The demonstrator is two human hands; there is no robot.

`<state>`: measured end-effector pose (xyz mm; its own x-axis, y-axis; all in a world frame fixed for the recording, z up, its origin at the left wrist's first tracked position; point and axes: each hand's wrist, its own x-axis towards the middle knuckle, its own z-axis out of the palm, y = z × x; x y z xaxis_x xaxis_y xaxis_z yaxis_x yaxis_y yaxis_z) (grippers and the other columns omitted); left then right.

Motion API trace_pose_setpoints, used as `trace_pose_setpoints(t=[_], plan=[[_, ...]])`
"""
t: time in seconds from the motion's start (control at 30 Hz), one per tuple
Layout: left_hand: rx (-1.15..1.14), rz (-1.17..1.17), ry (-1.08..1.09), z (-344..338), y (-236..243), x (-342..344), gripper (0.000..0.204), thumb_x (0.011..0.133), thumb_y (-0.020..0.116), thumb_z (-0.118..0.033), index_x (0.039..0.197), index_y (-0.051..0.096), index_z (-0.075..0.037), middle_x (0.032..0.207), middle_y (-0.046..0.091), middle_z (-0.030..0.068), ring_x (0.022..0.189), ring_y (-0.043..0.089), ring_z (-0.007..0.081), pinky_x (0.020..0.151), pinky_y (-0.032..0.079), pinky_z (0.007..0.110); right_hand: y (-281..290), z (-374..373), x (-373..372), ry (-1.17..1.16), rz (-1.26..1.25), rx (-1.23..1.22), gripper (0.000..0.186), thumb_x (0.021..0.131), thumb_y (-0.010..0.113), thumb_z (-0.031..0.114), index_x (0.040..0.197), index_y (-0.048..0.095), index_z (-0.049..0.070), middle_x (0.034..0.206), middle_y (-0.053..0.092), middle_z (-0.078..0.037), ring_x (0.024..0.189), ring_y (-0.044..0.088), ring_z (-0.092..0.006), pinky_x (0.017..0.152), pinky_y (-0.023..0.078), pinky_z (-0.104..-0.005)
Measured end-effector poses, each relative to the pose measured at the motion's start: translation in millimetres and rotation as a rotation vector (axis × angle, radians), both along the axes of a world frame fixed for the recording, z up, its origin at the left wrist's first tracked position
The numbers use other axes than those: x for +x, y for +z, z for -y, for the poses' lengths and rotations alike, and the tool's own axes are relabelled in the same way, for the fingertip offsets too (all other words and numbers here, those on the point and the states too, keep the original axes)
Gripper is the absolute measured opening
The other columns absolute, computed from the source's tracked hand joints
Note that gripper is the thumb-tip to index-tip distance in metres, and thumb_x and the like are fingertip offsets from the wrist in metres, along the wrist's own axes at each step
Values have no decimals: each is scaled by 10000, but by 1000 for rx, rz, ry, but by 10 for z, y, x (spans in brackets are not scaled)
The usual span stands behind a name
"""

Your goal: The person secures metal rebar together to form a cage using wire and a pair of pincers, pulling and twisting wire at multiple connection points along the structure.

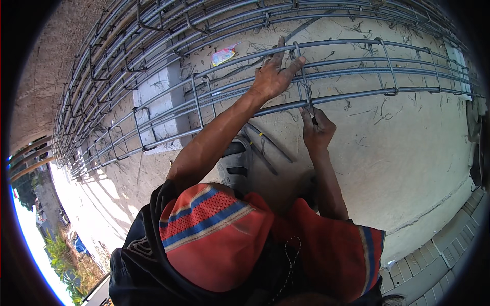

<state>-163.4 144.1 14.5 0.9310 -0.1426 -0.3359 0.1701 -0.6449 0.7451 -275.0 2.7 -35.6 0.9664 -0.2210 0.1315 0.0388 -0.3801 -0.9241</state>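
A long rebar cage (pixel 347 97) of parallel steel bars and square stirrups crosses in front of me. My left hand (pixel 274 76) lies over its far top bar beside a stirrup (pixel 302 76), index finger and thumb spread apart. At the same stirrup's near end, my right hand (pixel 318 127) is closed, thumb and fingertips pinched against the near bar. Thin wire shows just above those fingertips; what they grip is partly hidden. A dark two-handled tool (pixel 261 145) with yellow bands, like pincers, rests on the floor beside my shoe (pixel 236 160).
More rebar cages (pixel 153 38) are stacked along the far side and left. A pale block (pixel 161 109) stands under the cage. Loose bits of wire (pixel 380 113) and a colourful wrapper (pixel 224 54) lie on the concrete floor (pixel 398 168). Stacked grey pieces (pixel 434 260) line the lower right.
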Motion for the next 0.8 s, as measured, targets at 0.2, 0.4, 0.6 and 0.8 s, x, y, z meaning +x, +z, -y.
trace_pose_setpoints(t=[0.2,0.4,0.6,0.8], plan=[[-85,-32,31,-67,-9,24,892,815,356,-690,1448,160,-91,1319,423,273,1298,321,401,1041,117,611,186,43,0,102,-119,-130,219,854,639,163,976,659,-18,735,651,-101,535,490,-81,506,401,-240],[-28,-70,12,-43,-3,50,905,809,382,-683,1334,356,54,1232,485,286,1241,404,371,1025,133,604,1034,656,174,149,-66,-311,420,966,443,339,1164,591,0,615,559,-16,537,468,-45,616,446,-238],[-98,-32,88,-52,-121,5,934,769,447,-691,1272,413,95,1174,505,301,1189,433,389,1014,150,591,1935,543,1472,542,111,-879,207,855,562,49,1032,660,92,826,674,-103,671,652,-207,567,514,-307],[-334,8,240,-81,-52,-24,889,787,514,-599,1307,351,103,1322,324,341,1247,342,409,1027,159,572,1885,17,2201,793,157,-1354,227,817,540,42,977,689,100,900,675,-97,841,647,-239,814,518,-385]])
